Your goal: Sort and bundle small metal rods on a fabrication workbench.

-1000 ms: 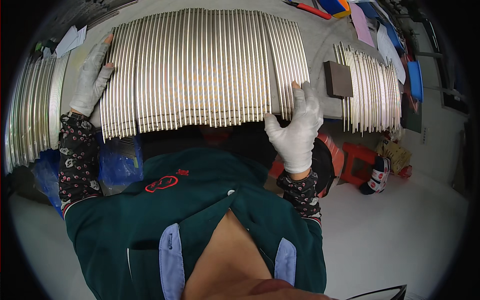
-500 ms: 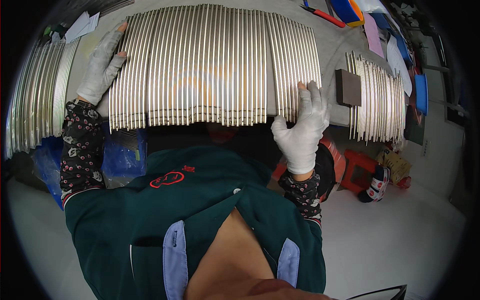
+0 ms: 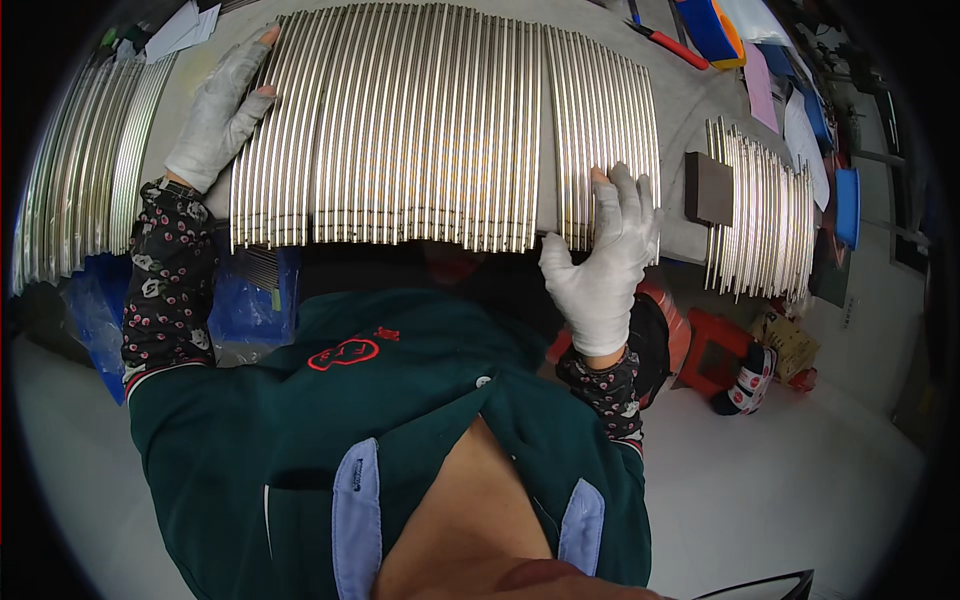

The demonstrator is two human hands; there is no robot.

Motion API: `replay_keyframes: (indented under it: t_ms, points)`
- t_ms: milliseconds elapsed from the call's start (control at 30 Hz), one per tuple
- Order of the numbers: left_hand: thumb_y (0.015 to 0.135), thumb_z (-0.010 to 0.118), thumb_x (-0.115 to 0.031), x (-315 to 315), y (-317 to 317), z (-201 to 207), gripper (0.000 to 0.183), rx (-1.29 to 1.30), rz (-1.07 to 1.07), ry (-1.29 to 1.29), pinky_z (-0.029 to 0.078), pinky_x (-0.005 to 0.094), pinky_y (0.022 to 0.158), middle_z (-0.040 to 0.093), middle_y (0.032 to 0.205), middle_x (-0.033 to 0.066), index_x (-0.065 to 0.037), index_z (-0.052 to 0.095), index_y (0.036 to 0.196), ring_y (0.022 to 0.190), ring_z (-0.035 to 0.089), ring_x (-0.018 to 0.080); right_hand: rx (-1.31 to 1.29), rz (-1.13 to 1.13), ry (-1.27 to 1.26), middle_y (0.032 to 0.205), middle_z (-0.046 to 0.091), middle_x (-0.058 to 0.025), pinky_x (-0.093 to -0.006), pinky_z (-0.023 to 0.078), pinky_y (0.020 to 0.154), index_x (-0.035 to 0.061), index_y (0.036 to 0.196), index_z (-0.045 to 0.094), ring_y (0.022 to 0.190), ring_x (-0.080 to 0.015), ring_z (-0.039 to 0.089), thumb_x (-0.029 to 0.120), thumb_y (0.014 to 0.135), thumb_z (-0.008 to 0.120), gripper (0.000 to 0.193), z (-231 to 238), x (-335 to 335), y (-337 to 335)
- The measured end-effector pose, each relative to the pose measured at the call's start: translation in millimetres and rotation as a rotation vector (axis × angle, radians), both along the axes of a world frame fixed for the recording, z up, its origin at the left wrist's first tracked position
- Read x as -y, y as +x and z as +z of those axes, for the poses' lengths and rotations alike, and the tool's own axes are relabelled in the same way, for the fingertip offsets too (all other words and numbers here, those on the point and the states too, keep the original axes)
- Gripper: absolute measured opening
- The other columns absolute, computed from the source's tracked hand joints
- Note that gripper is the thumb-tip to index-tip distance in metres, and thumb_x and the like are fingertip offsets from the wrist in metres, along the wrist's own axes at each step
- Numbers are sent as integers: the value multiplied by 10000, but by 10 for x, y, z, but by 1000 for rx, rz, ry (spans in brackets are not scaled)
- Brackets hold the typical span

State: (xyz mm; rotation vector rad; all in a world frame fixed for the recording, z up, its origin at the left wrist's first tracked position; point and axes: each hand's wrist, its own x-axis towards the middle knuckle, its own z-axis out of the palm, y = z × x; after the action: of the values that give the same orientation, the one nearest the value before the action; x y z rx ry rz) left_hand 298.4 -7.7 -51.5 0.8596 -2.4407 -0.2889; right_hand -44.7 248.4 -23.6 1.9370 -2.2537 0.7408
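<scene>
A wide row of shiny metal rods (image 3: 430, 130) lies side by side on the grey table, with narrow gaps splitting it into groups. My left hand (image 3: 222, 110), in a grey-white glove with bare fingertips, rests along the row's left edge, fingers extended and thumb apart. At the right end is a smaller group of rods (image 3: 605, 110). My right hand (image 3: 605, 265), gloved in white, lies over the near ends of that group with its fingers stretched out and thumb spread. Neither hand grips anything.
More rods (image 3: 95, 160) lie at the far left, some seemingly wrapped in clear plastic. At right, a dark block (image 3: 709, 188) sits beside shorter rods (image 3: 765, 210). Red-handled pliers (image 3: 675, 48) and a blue-orange tape roll (image 3: 712, 30) lie at the back. A red stool (image 3: 708, 350) stands below.
The view has shifted slightly, so the table and rods appear a little farther right. Both hands stay at the same ends of the row, still spread.
</scene>
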Motion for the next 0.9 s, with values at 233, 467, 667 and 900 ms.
replay_keyframes:
  t_ms: [233,467,667,900]
  points:
    - [952,453,-545,-16,5,-9,659,10,16,-38,352,412,1113,454,1457,99,-108,399,1442,1344,422,314,-34,33,24,1326,445,-201,-659,190,1098,76,1287,504,1319,-459,324,164,607,694,712,14,98,117]
    - [966,463,-510,66,104,-50,656,30,-13,-33,316,395,1127,436,1470,122,-94,365,1464,1364,398,304,11,92,-13,1344,423,-198,-667,182,1094,85,1316,485,1316,-458,324,179,611,687,739,21,157,320]
    - [954,437,-565,40,30,5,696,20,-10,-22,323,404,1119,443,1455,151,-95,370,1463,1348,411,325,-50,64,23,1325,428,-193,-655,187,1095,93,1313,482,1321,-460,323,168,617,677,727,6,209,193]
    - [937,429,-602,29,106,6,730,42,20,31,331,421,1113,449,1441,176,-97,373,1461,1337,418,346,-15,149,36,1321,438,-206,-656,177,1106,68,1295,511,1315,-471,322,180,615,690,712,59,299,505]
